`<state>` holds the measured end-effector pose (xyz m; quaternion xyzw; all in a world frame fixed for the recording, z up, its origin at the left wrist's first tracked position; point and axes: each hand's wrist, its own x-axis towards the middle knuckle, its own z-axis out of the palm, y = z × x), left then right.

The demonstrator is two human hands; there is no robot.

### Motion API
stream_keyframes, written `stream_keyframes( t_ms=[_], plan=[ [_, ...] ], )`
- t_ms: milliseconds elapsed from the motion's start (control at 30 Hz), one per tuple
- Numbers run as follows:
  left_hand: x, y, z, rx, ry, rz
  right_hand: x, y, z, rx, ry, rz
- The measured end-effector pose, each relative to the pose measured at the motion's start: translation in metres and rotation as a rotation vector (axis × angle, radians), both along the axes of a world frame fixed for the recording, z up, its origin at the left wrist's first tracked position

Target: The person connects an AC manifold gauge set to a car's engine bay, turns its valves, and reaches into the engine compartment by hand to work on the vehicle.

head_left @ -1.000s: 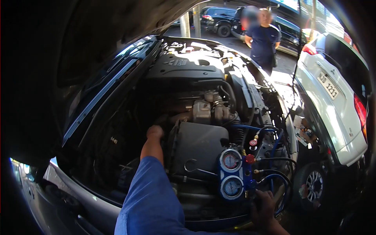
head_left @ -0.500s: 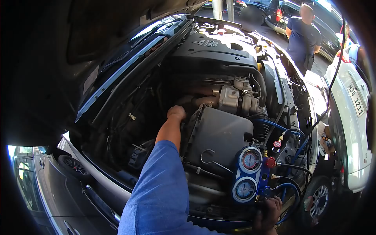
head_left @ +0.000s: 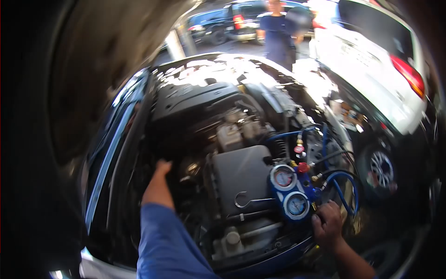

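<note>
My left arm stretches into the engine bay of a car with its hood raised. My left hand (head_left: 162, 167) is down in the dark gap left of the black air filter box (head_left: 241, 172); its fingers are blurred and partly hidden. Near the front edge of the bay is my right hand (head_left: 328, 223), its fingers curled over; what lies under them is hidden. Just left of and above it stands a blue manifold gauge set (head_left: 291, 191) with two round dials and a red knob. Its metal hook (head_left: 253, 201) lies over the filter box.
Blue and black hoses (head_left: 341, 179) loop right of the gauges. A black engine cover (head_left: 195, 100) sits at the back. A person in dark blue (head_left: 277, 37) stands beyond the car. A white car (head_left: 371, 69) is on the right; the raised hood (head_left: 97, 69) hangs upper left.
The view has swung to the right and blurred. My left hand has moved away from the filter box, toward the windshield side. My right hand and forearm show more fully beside the gauges.
</note>
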<state>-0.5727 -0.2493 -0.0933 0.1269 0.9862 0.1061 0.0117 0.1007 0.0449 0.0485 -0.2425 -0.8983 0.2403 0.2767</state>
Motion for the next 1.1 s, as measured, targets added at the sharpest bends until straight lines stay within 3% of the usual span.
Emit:
stream_keyframes(
  t_ms=[67, 100, 167, 267, 367, 467, 600, 700, 800, 900, 1000, 1100],
  plan=[
    [-0.023, -0.02, 0.017, 0.194, 0.071, 0.066, 0.002, 0.002, -0.003, 0.009, 0.05, -0.013],
    [-0.035, -0.025, 0.016, 0.196, 0.11, 0.215, 0.002, 0.001, -0.004, 0.013, 0.062, -0.03],
    [-0.08, -0.044, -0.003, 0.419, 0.062, 0.186, 0.001, 0.0, -0.005, 0.007, 0.076, -0.035],
    [-0.117, -0.045, -0.026, 0.325, 0.121, 0.132, 0.002, -0.001, -0.008, -0.026, 0.093, -0.042],
    [-0.131, -0.042, -0.031, 0.334, -0.011, 0.011, 0.004, -0.001, -0.01, -0.025, 0.087, -0.038],
    [-0.139, -0.045, -0.069, 0.64, -0.209, 0.124, 0.005, 0.0, -0.008, -0.049, 0.06, -0.024],
    [-0.126, -0.041, -0.086, -0.092, 0.224, 0.05, 0.006, 0.003, -0.013, -0.026, 0.104, -0.016],
    [-0.121, -0.032, -0.065, -0.453, 0.004, -0.048, 0.006, 0.002, -0.016, -0.012, 0.12, -0.025],
    [-0.114, -0.034, -0.073, 0.064, 0.214, 0.177, 0.006, 0.001, -0.015, -0.004, 0.113, -0.029],
    [-0.137, -0.038, -0.067, 0.063, -0.025, 0.024, 0.006, 0.0, -0.012, -0.015, 0.101, -0.027],
    [-0.134, -0.041, -0.079, 0.413, 0.005, 0.02, 0.006, 0.001, -0.01, -0.011, 0.101, -0.018],
    [-0.088, -0.036, -0.052, 0.288, 0.075, -0.053, 0.006, -0.001, -0.011, -0.015, 0.11, -0.027]
  ],
)
